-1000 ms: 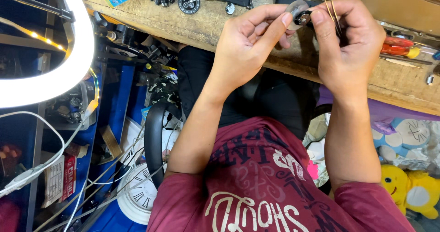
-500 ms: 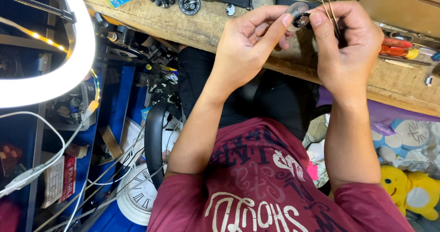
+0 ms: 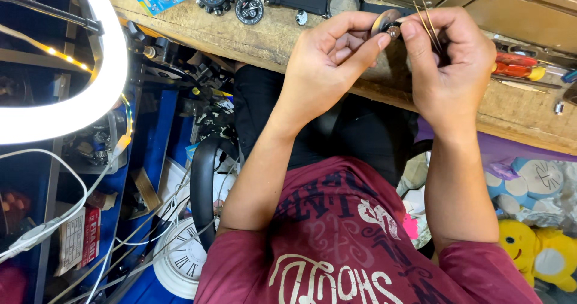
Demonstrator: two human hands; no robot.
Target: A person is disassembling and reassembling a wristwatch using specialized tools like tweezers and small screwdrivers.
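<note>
Here, both hands meet above the wooden desk [image 3: 282, 39] — the left hand [image 3: 327, 60] pinches a small round watch case [image 3: 384, 23] between thumb and fingertips, its grip closed on it. The right hand [image 3: 448, 63] closes around thin brass tweezers [image 3: 428, 18], touching the case. A black-strapped watch [image 3: 327, 2] lies farther away.

Small round metal watch part [image 3: 387, 23], seemingly tilted, above the wooden bench.

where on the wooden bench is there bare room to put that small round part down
Bare wood shows on the bench in front of the black strap watch, left of the left hand, and below the red screwdrivers beside the right hand. The back edge by the watch dials is crowded.
</note>
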